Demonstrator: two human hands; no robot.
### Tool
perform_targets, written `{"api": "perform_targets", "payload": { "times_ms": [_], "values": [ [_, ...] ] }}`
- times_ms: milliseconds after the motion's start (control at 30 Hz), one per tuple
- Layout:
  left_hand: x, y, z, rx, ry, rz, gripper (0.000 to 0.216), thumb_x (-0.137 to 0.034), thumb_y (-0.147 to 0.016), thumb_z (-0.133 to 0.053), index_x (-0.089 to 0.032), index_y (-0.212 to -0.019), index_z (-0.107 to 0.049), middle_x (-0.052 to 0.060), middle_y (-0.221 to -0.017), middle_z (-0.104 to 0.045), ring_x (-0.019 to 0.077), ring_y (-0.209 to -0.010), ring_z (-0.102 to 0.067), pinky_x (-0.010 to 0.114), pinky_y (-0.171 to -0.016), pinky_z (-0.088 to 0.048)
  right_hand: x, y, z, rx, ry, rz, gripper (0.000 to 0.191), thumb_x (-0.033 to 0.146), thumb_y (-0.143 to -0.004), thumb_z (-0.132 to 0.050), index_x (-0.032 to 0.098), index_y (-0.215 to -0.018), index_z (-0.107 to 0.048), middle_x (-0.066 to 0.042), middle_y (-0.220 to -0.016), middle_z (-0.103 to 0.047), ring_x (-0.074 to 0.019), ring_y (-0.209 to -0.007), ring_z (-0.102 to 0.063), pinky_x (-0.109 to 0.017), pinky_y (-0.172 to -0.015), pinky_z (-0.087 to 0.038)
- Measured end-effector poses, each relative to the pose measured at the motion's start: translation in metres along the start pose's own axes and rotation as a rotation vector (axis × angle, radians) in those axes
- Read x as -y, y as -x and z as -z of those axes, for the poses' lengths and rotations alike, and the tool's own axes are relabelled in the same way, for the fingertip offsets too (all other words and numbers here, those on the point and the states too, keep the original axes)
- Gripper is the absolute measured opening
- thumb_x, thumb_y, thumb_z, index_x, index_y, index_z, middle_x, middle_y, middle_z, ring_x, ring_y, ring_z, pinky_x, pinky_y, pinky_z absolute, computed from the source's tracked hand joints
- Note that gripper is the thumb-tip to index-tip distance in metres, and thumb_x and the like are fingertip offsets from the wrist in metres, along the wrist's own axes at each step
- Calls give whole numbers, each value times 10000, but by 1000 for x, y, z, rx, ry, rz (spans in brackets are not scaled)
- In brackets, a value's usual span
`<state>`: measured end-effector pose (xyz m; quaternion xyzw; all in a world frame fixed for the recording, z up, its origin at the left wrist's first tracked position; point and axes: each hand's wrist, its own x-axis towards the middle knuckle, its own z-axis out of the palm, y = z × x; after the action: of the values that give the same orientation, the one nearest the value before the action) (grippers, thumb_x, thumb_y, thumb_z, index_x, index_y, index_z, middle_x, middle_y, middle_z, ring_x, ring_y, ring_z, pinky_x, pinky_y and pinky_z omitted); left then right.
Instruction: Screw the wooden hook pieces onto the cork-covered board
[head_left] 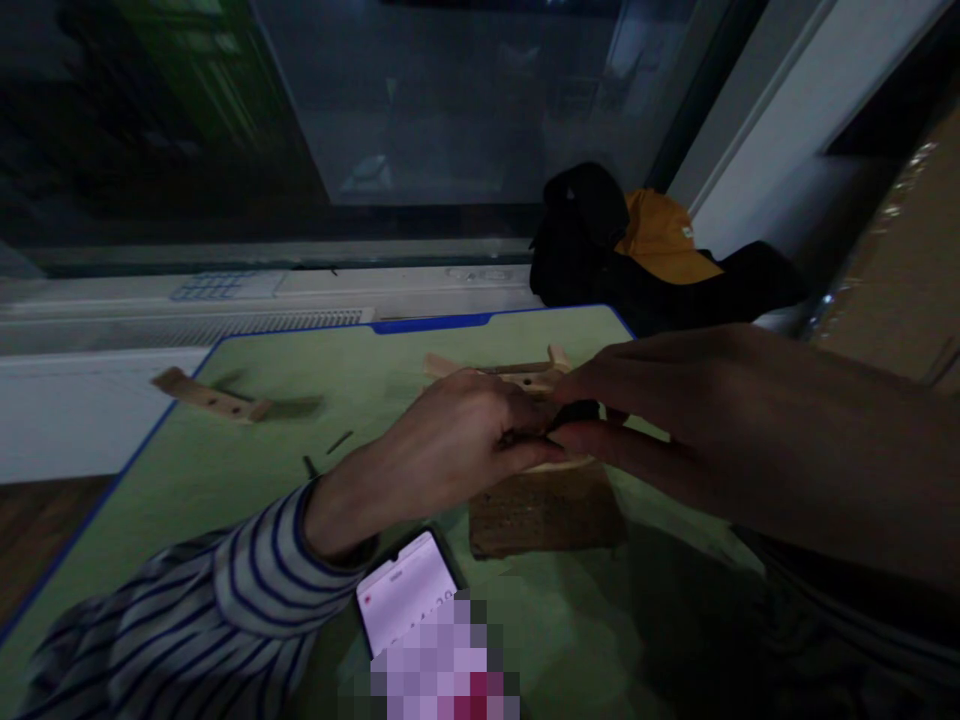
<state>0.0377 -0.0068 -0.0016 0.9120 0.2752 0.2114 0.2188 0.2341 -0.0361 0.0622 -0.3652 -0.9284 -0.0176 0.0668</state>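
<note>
My left hand (457, 430) and my right hand (690, 410) meet at the middle of the table, fingertips together in a pinch. What they pinch is hidden by the fingers and the dim light. Right behind them lies a pale wooden piece (525, 381) with a hole and raised ends, partly covered by my left hand. Under the fingers sits a darker wooden block (547, 512), flat on the table. A thin strip of pale wood shows between my fingertips and this block. Further left rests a similar curved wooden piece (214, 397) with two holes.
The green tabletop (360, 385) has a blue rim. Two small dark pins or nails (340, 441) lie near my left wrist. A lit phone (411, 590) is close in front. Beyond the table, a black cap (589, 205) and a yellow cap (667, 235) sit by the window.
</note>
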Motion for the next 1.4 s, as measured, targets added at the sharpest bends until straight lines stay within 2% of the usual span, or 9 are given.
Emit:
{"api": "perform_targets", "payload": {
  "times_ms": [100, 200, 300, 467, 667, 833, 933, 1133, 1400],
  "values": [
    [0, 0, -1, 10, 26, 21, 154, -275, -891, -573, -177, -887, -691, 2, -904, -717, 147, -825, -647, 254, -745, -456, 0, 4, 3, -41, -25, 64, 296, 405, -948, -427, 290, -1198, -536, 17, -1034, -677, -150, -798, -650, -286, -649, -463],
    [1, 0, -1, 20, 68, 6, 153, -254, -896, -565, -207, -976, -687, 7, -1042, -704, 165, -960, -637, 276, -851, -459, -2, 9, 4, -30, -48, 105, 368, 225, -925, -471, 326, -1278, -473, 28, -1196, -625, -136, -930, -636, -260, -718, -466],
    [2, 1, 1, 67, 86, -16, 158, -216, -902, -553, -222, -997, -678, 2, -1100, -685, 169, -1025, -616, 293, -915, -439, -2, 9, 4, 22, -64, 35, 299, 176, -880, -538, 324, -1138, -569, 47, -1034, -669, -134, -808, -640, -272, -650, -438],
    [3, 1, 4, 106, 122, -27, 179, -190, -929, -499, -213, -957, -674, -10, -996, -706, 130, -932, -640, 242, -838, -453, 0, 0, -1, 4, -64, -37, 51, 195, -834, -616, 242, -824, -601, 55, -705, -629, -118, -575, -579, -273, -508, -320],
    [4, -2, 0, 21, 103, -45, 126, -251, -884, -583, -194, -897, -695, 3, -949, -700, 147, -902, -635, 252, -807, -451, -2, -4, -5, -18, -25, -44, 117, 317, -905, -530, 249, -907, -625, 37, -753, -652, -141, -619, -599, -281, -545, -359],
    [3, 0, -1, 46, 104, -20, 153, -239, -905, -548, -210, -959, -688, 2, -990, -711, 151, -938, -641, 263, -844, -450, 0, 2, 5, 30, -136, 67, 305, 325, -947, -461, 307, -1251, -491, 34, -1110, -647, -129, -916, -624, -265, -764, -446],
    [4, -1, 1, 51, 110, -55, 161, -189, -884, -573, -228, -996, -682, 7, -1093, -687, 174, -1048, -609, 293, -925, -428, 0, 5, 6, 21, -168, 91, 290, 183, -922, -497, 321, -1174, -539, 67, -1116, -650, -93, -921, -624, -229, -756, -432],
    [5, -2, 0, 105, 84, 7, 202, -220, -922, -511, -227, -1043, -673, 12, -1128, -677, 165, -1052, -607, 284, -917, -438, -5, 0, -3, 12, -67, -47, 73, 204, -887, -554, 224, -908, -620, 26, -812, -655, -118, -662, -600, -275, -581, -362],
    [4, -2, -1, 100, 19, 33, 211, -238, -932, -491, -209, -1019, -681, 27, -1075, -692, 174, -992, -627, 302, -895, -457, -2, -3, -1, 33, -65, -26, 163, 297, -923, -499, 255, -1057, -582, -1, -999, -665, -168, -826, -633, -312, -712, -449]
  ]
}}
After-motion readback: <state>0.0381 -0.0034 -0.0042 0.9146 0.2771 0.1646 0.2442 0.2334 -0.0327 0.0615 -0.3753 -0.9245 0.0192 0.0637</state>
